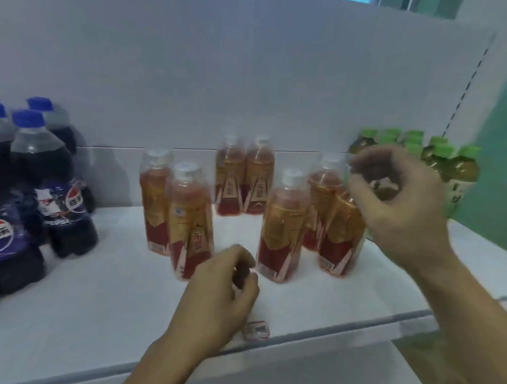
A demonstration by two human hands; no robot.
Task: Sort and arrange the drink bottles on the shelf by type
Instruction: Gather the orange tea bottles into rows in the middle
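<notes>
Red tea bottles (283, 222) between hands (220, 293)

Two bare forearms enter from the near edge. No sleeve, watch, ring or glove shows on either. The left hand (220, 293) and right hand (401, 199) are bare too; motion blur softens the right one's fingers.

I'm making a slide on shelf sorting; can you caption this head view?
Cola bottles left, red tea bottles centre, green-capped bottles right; both hands hover, holding nothing.
</notes>
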